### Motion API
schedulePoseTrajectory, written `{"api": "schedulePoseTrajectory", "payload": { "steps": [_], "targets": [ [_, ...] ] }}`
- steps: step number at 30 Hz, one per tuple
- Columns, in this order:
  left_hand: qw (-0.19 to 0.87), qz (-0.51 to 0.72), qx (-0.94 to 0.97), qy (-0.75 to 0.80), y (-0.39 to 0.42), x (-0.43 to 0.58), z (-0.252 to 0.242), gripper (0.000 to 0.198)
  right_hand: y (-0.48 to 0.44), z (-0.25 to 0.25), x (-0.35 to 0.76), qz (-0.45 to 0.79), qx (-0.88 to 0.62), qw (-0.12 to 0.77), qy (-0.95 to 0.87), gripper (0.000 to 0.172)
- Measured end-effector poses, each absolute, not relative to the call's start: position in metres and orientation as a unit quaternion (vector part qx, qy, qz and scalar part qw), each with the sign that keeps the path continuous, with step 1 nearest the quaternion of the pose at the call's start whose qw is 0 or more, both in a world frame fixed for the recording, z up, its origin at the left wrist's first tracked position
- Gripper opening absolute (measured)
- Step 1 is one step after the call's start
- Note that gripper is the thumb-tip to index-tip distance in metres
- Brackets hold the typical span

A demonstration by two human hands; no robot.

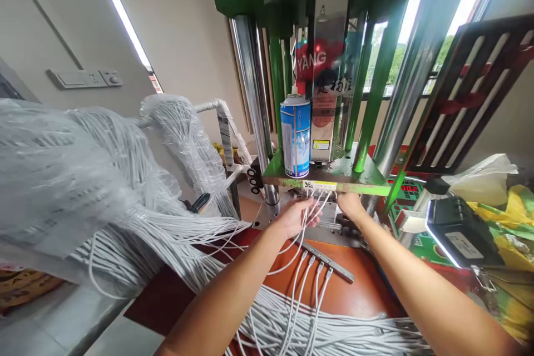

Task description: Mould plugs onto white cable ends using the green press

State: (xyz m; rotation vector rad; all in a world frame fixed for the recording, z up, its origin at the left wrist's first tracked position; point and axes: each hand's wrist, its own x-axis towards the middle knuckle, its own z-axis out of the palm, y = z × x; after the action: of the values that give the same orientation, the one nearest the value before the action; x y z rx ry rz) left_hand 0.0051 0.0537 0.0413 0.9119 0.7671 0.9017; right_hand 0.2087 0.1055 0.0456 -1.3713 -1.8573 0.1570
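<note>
My left hand (pixel 297 218) and my right hand (pixel 350 206) reach side by side under the green steel plate (pixel 321 184) of a vertical press. Thin white cables (pixel 302 239) rise past my left hand into the mould area, and their strands cross its fingers. My right hand's fingertips are hidden behind the plate's edge. Below my hands, a slotted metal bar (pixel 327 261) lies on the orange tabletop (pixel 354 283), with several white cable plugs resting against it. Whether either hand grips anything is hidden.
A blue-and-white spray can (pixel 295 136) stands on the plate between chrome columns (pixel 250 89). Plastic-wrapped bundles of white cable (pixel 87 178) fill the left. A black device (pixel 461 236), yellow-green bags (pixel 509 228) and a red digital panel (pixel 403 194) sit to the right.
</note>
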Motion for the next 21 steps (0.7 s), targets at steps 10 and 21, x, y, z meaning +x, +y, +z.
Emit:
{"api": "schedulePoseTrajectory", "payload": {
  "steps": [10,21],
  "targets": [
    [0.738,0.413,0.361,0.394,-0.094,0.013,0.045,0.047,-0.012,-0.002,0.212,0.033,-0.598,0.401,-0.693,0.032],
    [0.684,0.409,0.465,0.386,-0.143,0.004,0.059,0.057,-0.028,-0.024,0.233,0.154,-0.582,0.331,-0.726,0.028]
  ]
}}
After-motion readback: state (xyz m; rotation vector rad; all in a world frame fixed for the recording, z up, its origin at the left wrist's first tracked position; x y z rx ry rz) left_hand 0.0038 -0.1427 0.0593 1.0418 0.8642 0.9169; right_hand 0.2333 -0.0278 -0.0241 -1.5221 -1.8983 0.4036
